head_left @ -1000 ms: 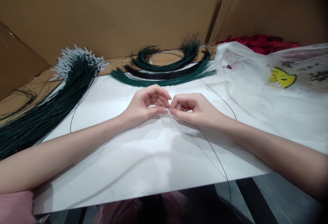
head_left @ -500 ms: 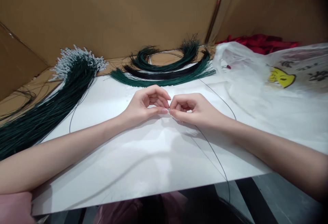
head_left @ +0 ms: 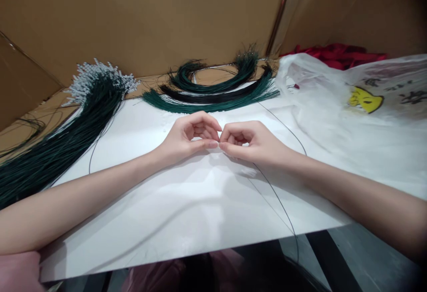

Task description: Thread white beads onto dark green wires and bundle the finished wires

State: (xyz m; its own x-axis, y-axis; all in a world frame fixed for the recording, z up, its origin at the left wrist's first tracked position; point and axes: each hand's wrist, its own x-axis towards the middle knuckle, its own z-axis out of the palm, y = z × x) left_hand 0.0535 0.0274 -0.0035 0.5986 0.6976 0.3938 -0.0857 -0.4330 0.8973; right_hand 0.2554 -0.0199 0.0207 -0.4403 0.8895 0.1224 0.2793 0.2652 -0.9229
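Observation:
Over the middle of the white board point(head_left: 160, 221), my left hand point(head_left: 191, 135) and my right hand point(head_left: 248, 140) meet at the fingertips. Both are closed, thumb against curled fingers. Whatever is pinched between them is too small to make out. A thin dark wire point(head_left: 275, 192) runs from beneath my right hand down past the board's front edge. Small white bits point(head_left: 170, 114) lie just behind my hands. To the left is a thick bundle of dark green wires point(head_left: 66, 143) with white beaded tips point(head_left: 100, 78).
Curved bundles of green wire point(head_left: 213, 106) and black wire point(head_left: 207, 96) lie at the back, before a cardboard wall point(head_left: 140, 16). A clear plastic bag point(head_left: 333, 105) with a yellow print covers the right side; red cloth point(head_left: 336, 56) is behind it.
My hands stay together at almost the same spot, with only a tiny shift at the fingertips. The whole view has moved very slightly.

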